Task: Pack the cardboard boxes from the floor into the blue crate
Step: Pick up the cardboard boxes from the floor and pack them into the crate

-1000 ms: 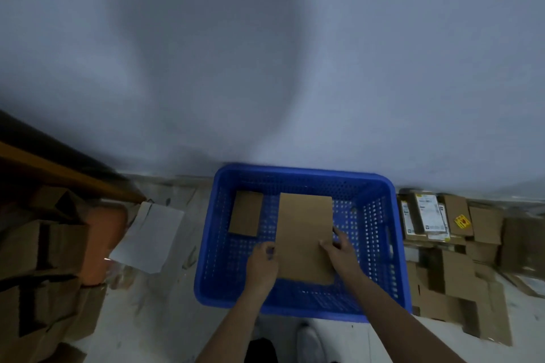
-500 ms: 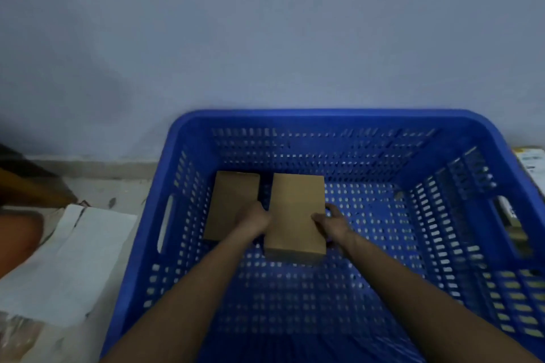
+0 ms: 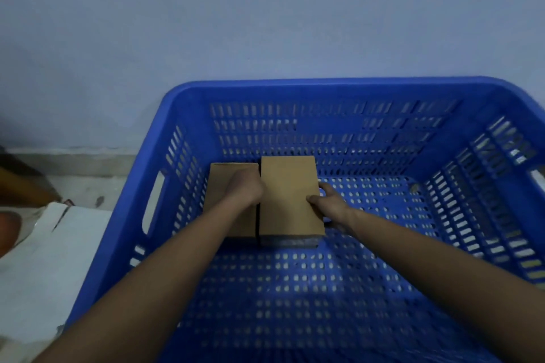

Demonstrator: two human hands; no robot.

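A blue perforated crate (image 3: 324,88) fills most of the view, set against a pale wall. Two plain cardboard boxes lie side by side on its floor at the back left. The taller box (image 3: 287,194) is held from both sides: my left hand (image 3: 246,188) grips its left edge, wedged between the two boxes, and my right hand (image 3: 327,203) grips its right edge with the thumb on top. The smaller box (image 3: 224,186) lies to the left, partly covered by my left hand and forearm. The taller box's base appears to rest on the crate floor.
White paper or sheeting (image 3: 53,244) lies on the floor left of the crate. An orange object (image 3: 7,227) shows at the far left edge. The crate's right and front floor (image 3: 368,259) holds nothing.
The taller box has gone down into the crate and slid left until it sits against the smaller box. My head has come much closer to the crate.
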